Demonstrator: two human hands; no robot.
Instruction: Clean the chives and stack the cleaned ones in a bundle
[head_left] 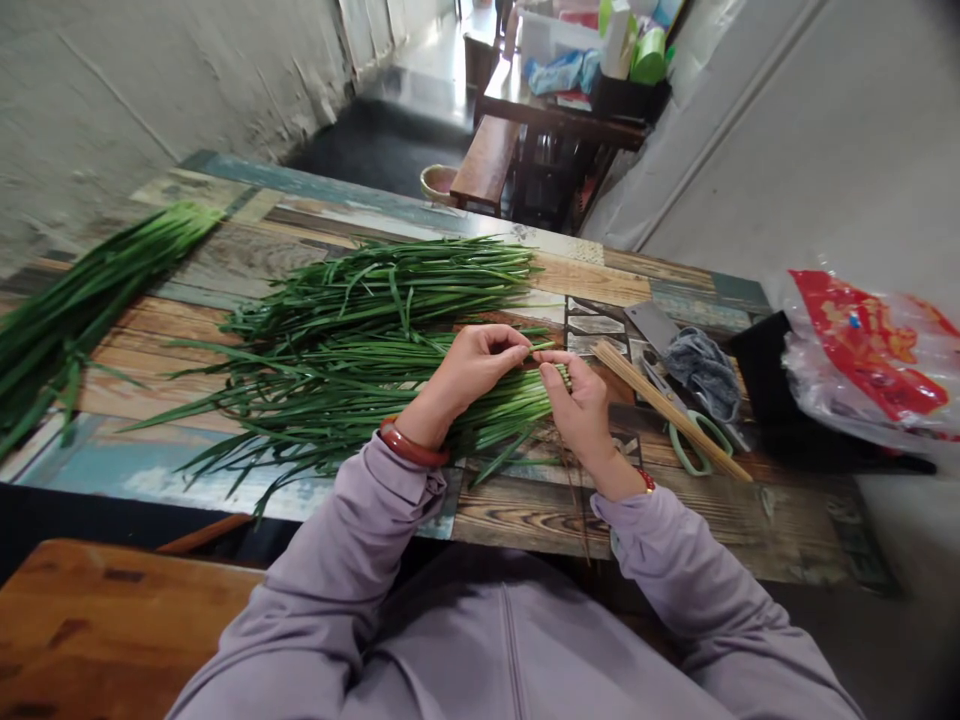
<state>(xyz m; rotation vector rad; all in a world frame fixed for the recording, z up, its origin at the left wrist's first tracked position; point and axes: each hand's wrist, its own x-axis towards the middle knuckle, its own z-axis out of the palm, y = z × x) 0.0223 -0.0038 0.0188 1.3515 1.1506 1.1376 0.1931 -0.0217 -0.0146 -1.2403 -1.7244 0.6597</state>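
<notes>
Loose garlic chives (300,380) lie across the table in front of me, white stem ends to the right. My left hand (476,365) is over them, its thumb and forefinger pinching the stem end of a chive or a few chives. Close beside it, my right hand (583,405) has thumb and forefinger pressed together at the tip of the same stem. Thin brown strands (576,490) hang below my right hand past the table edge; whether it holds them is unclear. Behind lies another pile of chives (390,280), and a third bunch (105,270) rests at far left.
Right of my hands are a bundle of thin bamboo sticks (660,400), green-handled scissors (694,450), a flat metal blade (651,325) and a grey cloth (705,370). A red and clear plastic bag (877,350) sits at far right. A wooden stool (127,630) stands front left.
</notes>
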